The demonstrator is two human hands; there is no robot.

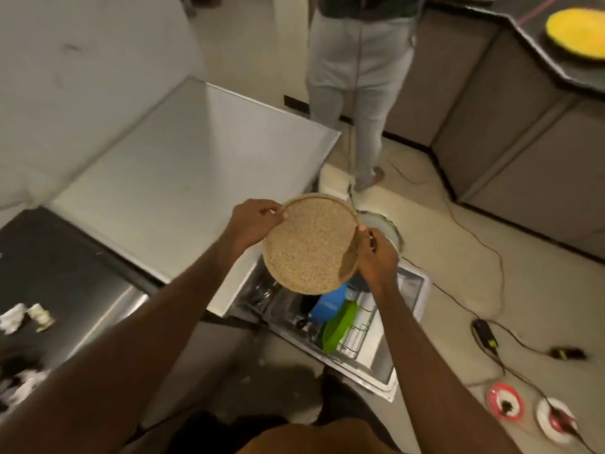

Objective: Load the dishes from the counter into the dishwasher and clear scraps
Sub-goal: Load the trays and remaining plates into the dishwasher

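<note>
Head view shows a round speckled tan plate held in the air above the open dishwasher, its face turned up toward the camera and its lower edge dipping to the rack. Being round, it has no clear long axis. The left hand pinches the upper left rim and the right hand grips the right rim, both forearms stretched forward. A blue dish and a green plate stand on edge in the rack below.

Four dishes are in view: one speckled tan plate, one blue dish, one green plate, and one yellow plate far right. Two red-and-white discs lie near right.
</note>
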